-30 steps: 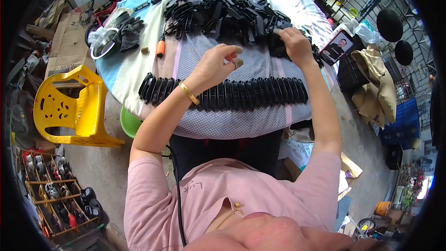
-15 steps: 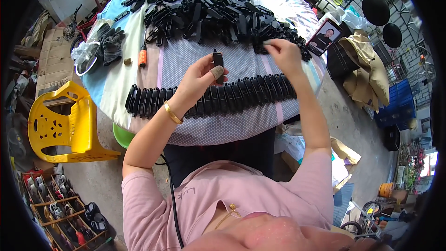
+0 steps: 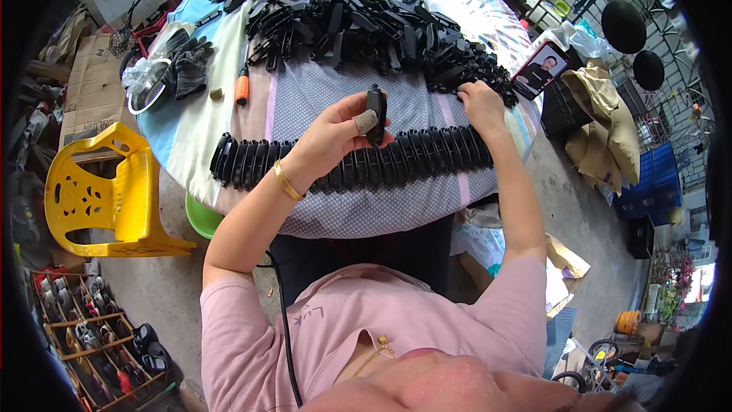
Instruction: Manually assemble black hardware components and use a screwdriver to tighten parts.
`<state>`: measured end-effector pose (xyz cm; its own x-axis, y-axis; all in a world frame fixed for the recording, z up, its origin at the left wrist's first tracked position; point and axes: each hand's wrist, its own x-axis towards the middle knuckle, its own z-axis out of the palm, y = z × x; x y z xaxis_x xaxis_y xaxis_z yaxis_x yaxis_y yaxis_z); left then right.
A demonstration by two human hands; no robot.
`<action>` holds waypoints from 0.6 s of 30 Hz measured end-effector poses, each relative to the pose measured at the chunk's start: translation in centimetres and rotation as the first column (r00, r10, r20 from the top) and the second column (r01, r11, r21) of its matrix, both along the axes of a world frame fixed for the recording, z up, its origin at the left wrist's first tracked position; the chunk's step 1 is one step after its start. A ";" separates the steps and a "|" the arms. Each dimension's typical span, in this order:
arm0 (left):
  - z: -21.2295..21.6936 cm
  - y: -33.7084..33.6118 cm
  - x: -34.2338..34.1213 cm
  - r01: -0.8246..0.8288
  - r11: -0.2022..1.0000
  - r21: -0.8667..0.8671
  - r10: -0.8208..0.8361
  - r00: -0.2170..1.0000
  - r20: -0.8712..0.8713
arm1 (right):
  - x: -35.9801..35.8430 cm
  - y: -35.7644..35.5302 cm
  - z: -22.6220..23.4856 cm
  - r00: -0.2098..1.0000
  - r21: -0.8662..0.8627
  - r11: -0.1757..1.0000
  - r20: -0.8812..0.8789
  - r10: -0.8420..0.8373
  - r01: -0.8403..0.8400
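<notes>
A long, narrow black plastic piece [image 3: 377, 111] stands upright in my left hand [image 3: 328, 133], pinched between thumb and fingers. The thumb wears a tan wrap [image 3: 366, 121]. My right hand [image 3: 483, 109] reaches down at the near edge of a heap of small black parts [image 3: 476, 69], fingertips drawn together; whatever they pinch is too small to make out. Below both hands, similar black pieces stand side by side in a long curved row [image 3: 396, 159] on the cloth-covered table [image 3: 343, 214]. Beyond lies a big loose pile of black pieces [image 3: 328, 23].
An orange-handled screwdriver [image 3: 242, 88] and dark gloves [image 3: 191, 65] lie to the left on the table. At the right edge a phone [image 3: 540, 70] is propped up. A yellow plastic chair [image 3: 126, 198] stands left; cardboard and bags [image 3: 598, 122] are at right.
My right hand has come down slightly nearer, its fingertips now at the small parts' edge. The left hand has shifted a little right and down, turning the black piece more face-on.
</notes>
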<state>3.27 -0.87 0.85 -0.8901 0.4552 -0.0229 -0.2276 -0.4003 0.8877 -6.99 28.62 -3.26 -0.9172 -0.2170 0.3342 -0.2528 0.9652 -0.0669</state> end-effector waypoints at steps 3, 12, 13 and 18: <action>0.2 0.0 0.0 0.072 0.986 0.148 -0.080 0.996 0.049 | -0.3 0.2 0.0 1.000 -0.070 0.998 0.005 -0.002 0.002; 0.7 -0.1 0.5 -0.205 0.950 -0.236 0.166 0.970 -0.177 | 6.5 -6.9 6.9 0.938 -0.833 0.514 -0.020 0.345 -0.206; 0.6 -0.4 0.5 -0.186 0.972 -0.146 0.165 0.976 -0.143 | 7.6 -8.3 7.5 0.892 -0.899 0.374 -0.039 0.450 -0.227; 1.6 -0.8 -0.3 0.043 0.953 0.300 -0.071 0.994 0.081 | 8.9 -10.3 8.0 0.805 -0.752 0.413 -0.257 0.535 -0.514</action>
